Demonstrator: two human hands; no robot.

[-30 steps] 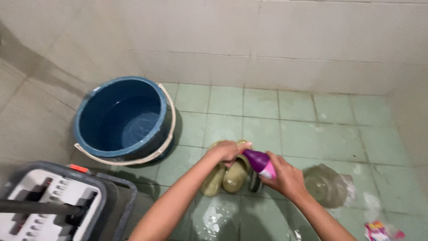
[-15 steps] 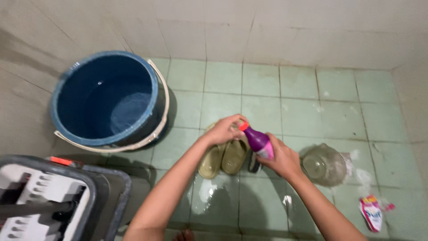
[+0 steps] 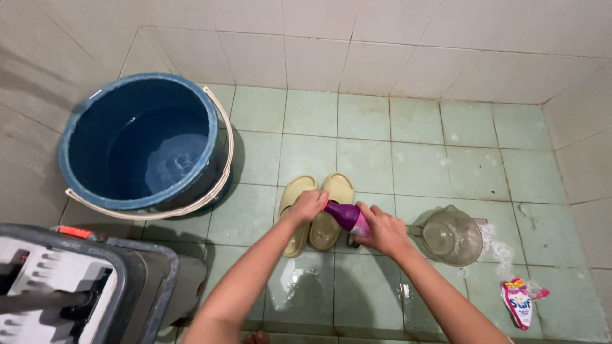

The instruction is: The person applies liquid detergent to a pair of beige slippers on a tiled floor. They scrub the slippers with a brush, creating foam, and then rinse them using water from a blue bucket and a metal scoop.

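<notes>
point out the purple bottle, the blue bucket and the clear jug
purple bottle (image 3: 349,217), head view, middle of its body
blue bucket (image 3: 83,130), head view, inner left wall
clear jug (image 3: 449,237), head view, its side

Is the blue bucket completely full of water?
No, the blue bucket holds only a shallow pool of water at its bottom, and most of its inner wall is bare.
</notes>
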